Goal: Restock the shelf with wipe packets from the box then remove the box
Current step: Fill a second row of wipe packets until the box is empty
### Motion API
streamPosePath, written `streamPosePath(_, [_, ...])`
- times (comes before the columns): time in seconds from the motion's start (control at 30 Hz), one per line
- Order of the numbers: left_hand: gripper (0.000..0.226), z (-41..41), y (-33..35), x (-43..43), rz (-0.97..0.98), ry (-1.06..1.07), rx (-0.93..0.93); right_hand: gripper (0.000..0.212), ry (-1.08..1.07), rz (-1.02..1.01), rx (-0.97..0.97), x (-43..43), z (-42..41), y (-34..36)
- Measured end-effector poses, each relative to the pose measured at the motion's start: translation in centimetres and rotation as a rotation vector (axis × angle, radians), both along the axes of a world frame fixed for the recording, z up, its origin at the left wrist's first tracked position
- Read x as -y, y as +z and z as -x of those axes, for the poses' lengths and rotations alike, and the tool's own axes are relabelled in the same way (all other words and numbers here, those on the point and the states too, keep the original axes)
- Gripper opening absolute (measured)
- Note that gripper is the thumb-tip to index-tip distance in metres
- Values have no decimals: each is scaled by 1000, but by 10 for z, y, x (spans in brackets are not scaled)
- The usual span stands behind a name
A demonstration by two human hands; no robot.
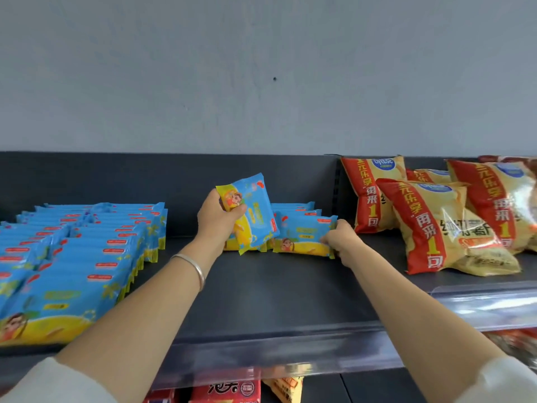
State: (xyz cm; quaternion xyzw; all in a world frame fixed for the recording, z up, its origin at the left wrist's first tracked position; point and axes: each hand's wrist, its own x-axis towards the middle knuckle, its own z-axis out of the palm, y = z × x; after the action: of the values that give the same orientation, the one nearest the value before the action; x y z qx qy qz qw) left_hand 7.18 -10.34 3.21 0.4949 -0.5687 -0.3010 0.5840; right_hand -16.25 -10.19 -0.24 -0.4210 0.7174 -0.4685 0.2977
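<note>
Filling the gap at mid shelf (276, 289), prob the step in hand. Leaving the full wipe rows (72, 257) at far L alone: already flat, overlapped front to back. Gripping one raised wipe packet (255, 210) in the left hand (218, 219), w/ fingers curled behind & thumb across the printed face; tilted, clear of the shelf deck. Best bet: lay it down label-up, yellow edge fwd, matching the L rows & overlapping the short row (293, 209) at rear rather than dropping it loose. Pinching the R end of the front packet (302, 239) w/ the right hand (341, 238), fingers clenched on the wrapper; that pkt flat on the shelf, touching the row behind. Use that grip to square & steady the row while lowering the raised one. Mind the slippery film: press lightly, no crushing. Watch the red-and-yellow snack bags (436, 228) just beside that hand; avoid nudging them sideways. Can't see the box anywhere in view, so no telling the count left; removal prob not due yet.
</note>
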Motion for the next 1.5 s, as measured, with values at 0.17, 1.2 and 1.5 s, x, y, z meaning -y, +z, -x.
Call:
streamPosePath(0.17, [36,-4,-3,9,7,-24,-118,51,-46,-5,6,10,-8,0])
streamPosePath(1.2, [41,-23,-26,22,-92,-184,-229,52,348,351,-654,10,-100,28])
streamPosePath(1.5, [63,-64,-42,43,-298,-128,663,30,179,414,-526,9,-90,23])
